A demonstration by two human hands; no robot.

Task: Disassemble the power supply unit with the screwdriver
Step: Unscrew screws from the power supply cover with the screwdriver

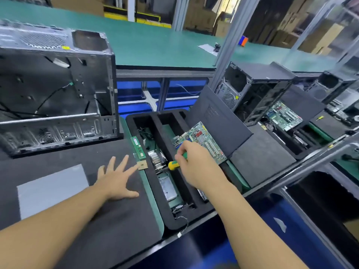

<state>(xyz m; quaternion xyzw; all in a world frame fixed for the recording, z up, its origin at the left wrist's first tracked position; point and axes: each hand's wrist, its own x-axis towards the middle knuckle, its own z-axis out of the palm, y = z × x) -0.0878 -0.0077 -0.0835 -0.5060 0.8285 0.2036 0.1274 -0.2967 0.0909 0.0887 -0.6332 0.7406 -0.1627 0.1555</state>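
Observation:
My right hand (196,164) grips a screwdriver (174,164) with a yellow and green handle, held over the black foam tray (153,183). My left hand (114,177) lies spread flat, fingers straight, on the dark mat (108,220); its fingertips reach toward a small tan square part (142,165) at the mat's edge. An emptied grey computer case (54,90) lies on its side at the back left, with loose black cables inside. No separate power supply unit is plainly visible.
The foam tray's slots hold a motherboard (202,141), a heatsink (158,158), a silver drive (168,188) and wires. A green memory stick (138,147) lies along its left edge. A grey sheet (52,191) rests on the mat. More cases (254,88) stand right.

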